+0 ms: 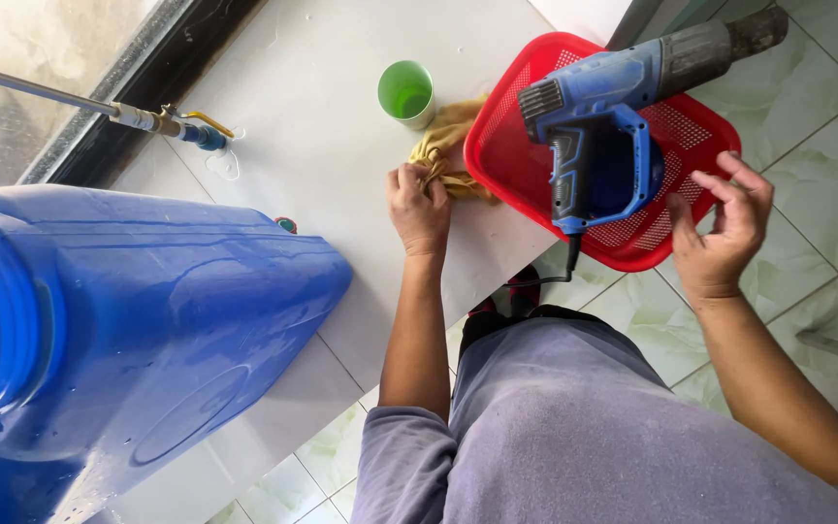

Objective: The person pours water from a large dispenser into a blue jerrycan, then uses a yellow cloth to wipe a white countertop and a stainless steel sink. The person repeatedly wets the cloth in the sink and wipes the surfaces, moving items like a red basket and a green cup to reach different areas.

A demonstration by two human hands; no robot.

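Blue heat gun [601, 126]: lying in the red mesh tray [705, 146], its long axis running from the nozzle at upper right down to the handle. Right hand [718, 228], nearer, is hovering unclenched just beside that handle. Left hand [419, 206] is gripping a yellow cloth [446, 146] on the white ledge [322, 116].

White slab [341, 126], glossy, raised above green-veined floor tiles [826, 194]. Carried on it: big blue drum [128, 330] laid on its side at the left, green cup [406, 94] upright near the far edge, yellow cloth [448, 146] bunched beside the cup, red mesh basket [506, 155] overhanging the right edge. Small puddle [225, 160] seen by the tap [191, 128].
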